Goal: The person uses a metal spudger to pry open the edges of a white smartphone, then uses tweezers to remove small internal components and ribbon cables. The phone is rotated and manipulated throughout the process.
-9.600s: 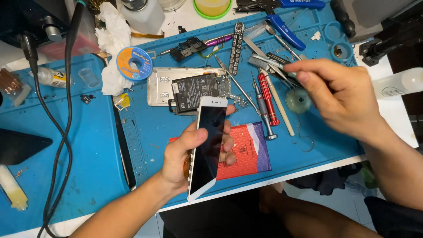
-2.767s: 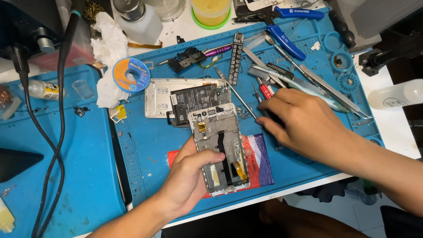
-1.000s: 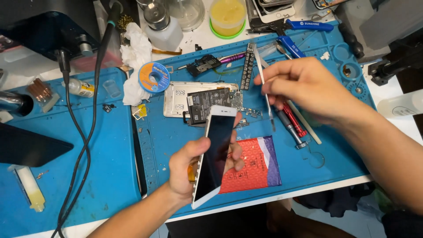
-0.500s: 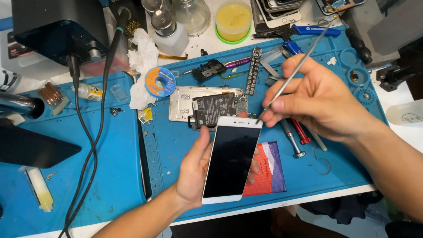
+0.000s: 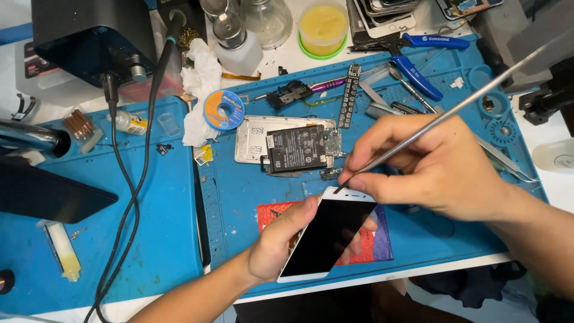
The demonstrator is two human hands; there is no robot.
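The white phone screen assembly [image 5: 327, 239] is cradled by its side edges in the left hand [image 5: 281, 245], just below the right hand [image 5: 430, 164], which is pinched shut around a thin metal spudger [image 5: 442, 116]. Probably light, thin, pretty fragile glass; best gripped at the edges only.

The black box [image 5: 89, 36] is cut off by the top edge (its cable [image 5: 128, 179] too, below); the phone screen [image 5: 327, 236] hides fingertips.

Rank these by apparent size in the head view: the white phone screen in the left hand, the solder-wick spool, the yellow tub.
1. white phone screen, held nearer the camera, so its lead is partly perspective
2. yellow tub
3. solder-wick spool, only slightly smaller than the tub
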